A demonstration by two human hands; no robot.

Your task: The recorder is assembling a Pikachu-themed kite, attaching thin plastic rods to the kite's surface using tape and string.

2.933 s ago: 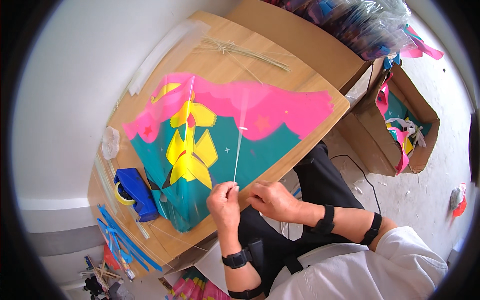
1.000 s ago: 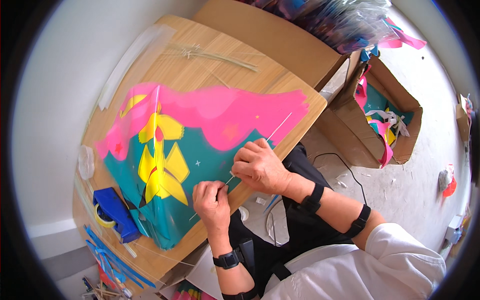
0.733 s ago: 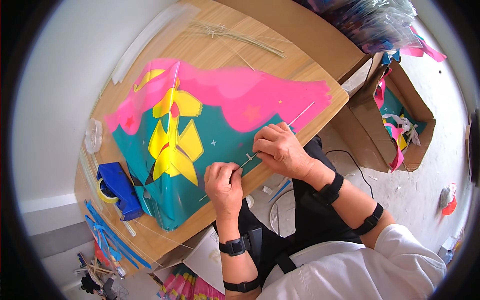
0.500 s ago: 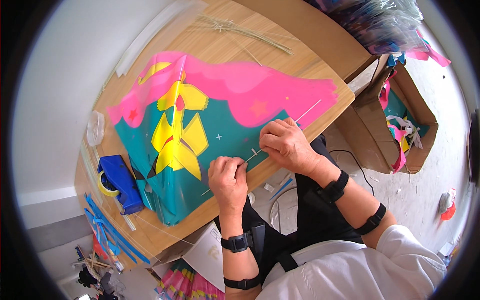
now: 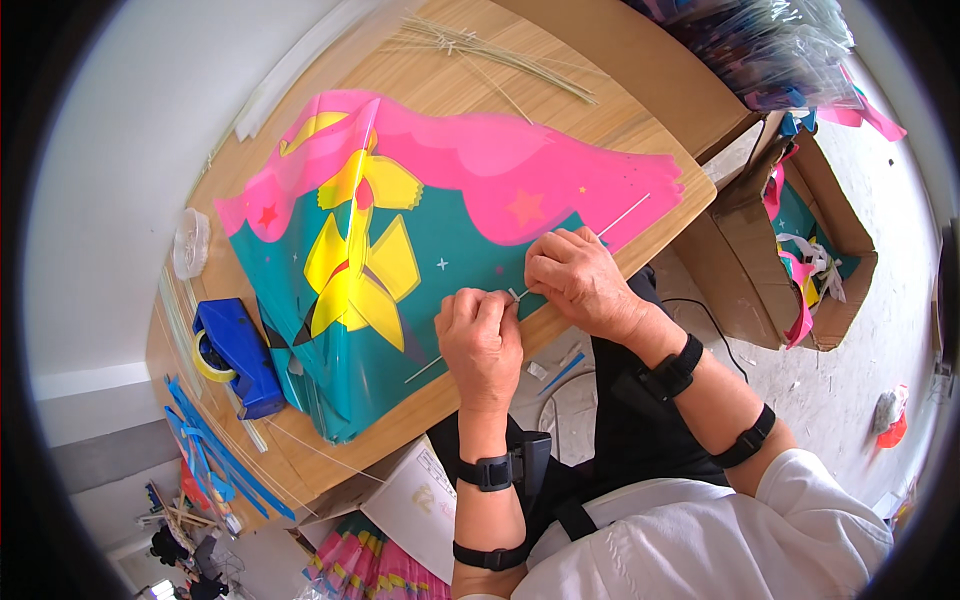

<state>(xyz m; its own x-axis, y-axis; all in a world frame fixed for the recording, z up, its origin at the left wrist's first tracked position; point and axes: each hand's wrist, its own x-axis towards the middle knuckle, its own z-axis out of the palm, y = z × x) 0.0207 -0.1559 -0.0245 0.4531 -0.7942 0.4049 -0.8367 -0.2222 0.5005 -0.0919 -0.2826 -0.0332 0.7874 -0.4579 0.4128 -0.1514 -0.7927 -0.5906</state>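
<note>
Table (image 5: 440, 90) under pink-and-teal sheet (image 5: 440, 220), white wall (image 5: 130, 220) alongside, open carton (image 5: 740, 270) on floor (image 5: 810, 395).

Sheet (image 5: 450, 220) glossy, smooth, plastic-looking; tabletop (image 5: 620, 125) smooth, grained wood; tape dispenser (image 5: 240, 355) hard plastic; open box (image 5: 740, 260) matt cardboard.

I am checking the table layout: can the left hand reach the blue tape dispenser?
Probably yes: mainly the sheet lies between the left hand and the dispenser, though that hand seems to pinch the stick.
</note>
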